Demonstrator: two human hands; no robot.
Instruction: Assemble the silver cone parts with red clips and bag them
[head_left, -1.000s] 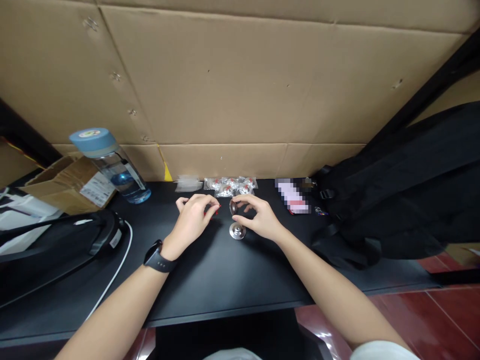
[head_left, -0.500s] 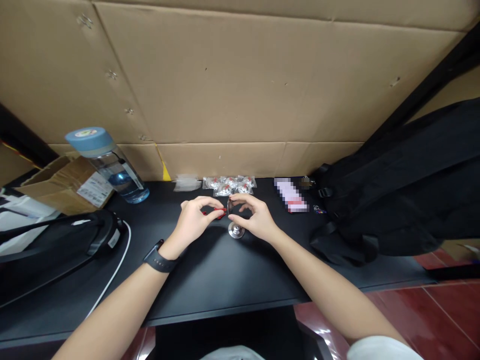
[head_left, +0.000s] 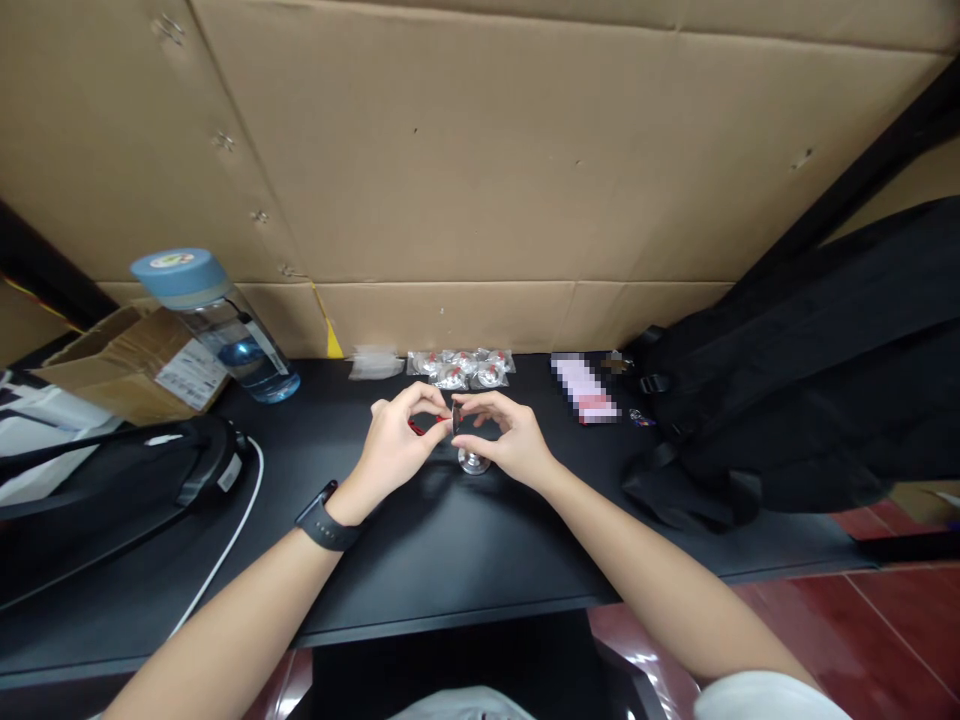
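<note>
My right hand (head_left: 508, 432) pinches a small shiny metal disc (head_left: 455, 418) by its rim, holding it on edge above the table. A red cord (head_left: 417, 428) is between the thumb and fingertips of my left hand (head_left: 405, 430), close against the disc's left face. A bit of red also shows on the disc's right side. Just under my right hand, a second metal disc (head_left: 474, 461) with a raised centre lies flat on the black table (head_left: 450, 550). Its upper edge is partly hidden by my right hand.
Several clear packets (head_left: 457, 370) of metal discs with red bits lie at the back, beside clear plastic bags (head_left: 376, 362). A water bottle (head_left: 247, 340), cardboard box (head_left: 142, 365), black bag (head_left: 202, 470) and white cable (head_left: 229, 545) occupy the left. Rightward are a blurred phone (head_left: 585, 388) and black backpack (head_left: 787, 380).
My left hand has moved right and slightly up, bringing the red cord up to the disc. The disc in my right hand has shifted slightly left.
</note>
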